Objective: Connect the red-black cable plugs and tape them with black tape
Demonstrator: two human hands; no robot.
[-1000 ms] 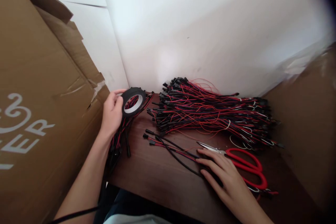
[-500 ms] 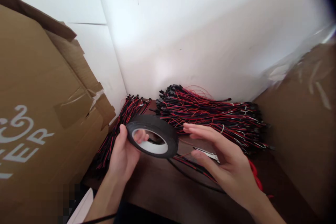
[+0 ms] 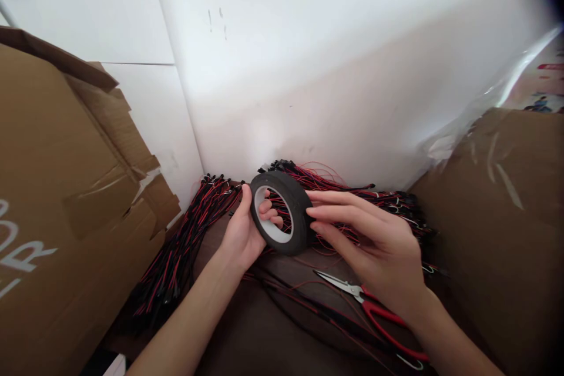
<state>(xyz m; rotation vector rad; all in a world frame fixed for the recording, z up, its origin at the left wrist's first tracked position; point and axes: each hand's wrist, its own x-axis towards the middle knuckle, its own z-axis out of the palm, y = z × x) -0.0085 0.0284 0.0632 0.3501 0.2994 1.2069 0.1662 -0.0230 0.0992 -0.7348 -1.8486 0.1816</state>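
A thick roll of black tape (image 3: 301,218) with a white core is held up in the middle of the view, tilted on edge. My left hand (image 3: 241,236) grips its left side, thumb outside and fingers curled through the core. On the opposite side, my right hand (image 3: 381,249) has its thumb and fingertips drawn together against the roll's outer face. Whether they pinch a tape end cannot be made out. Below the right hand lie scissors (image 3: 374,311) with red handles, blades parted slightly. A dark cable with red wires (image 3: 304,304) crosses the table under the roll.
Bundles of red and black wires with connectors lie at the left (image 3: 176,258) and along the wall behind the hands (image 3: 317,176). A large cardboard box (image 3: 66,188) stands left, another cardboard box (image 3: 493,211) right, with clear plastic above it. The table (image 3: 264,341) is dark brown.
The roll has turned more upright and moved right. My right hand has closed in from apart to touch its outer side. The scissors now show more fully as the view shifted.
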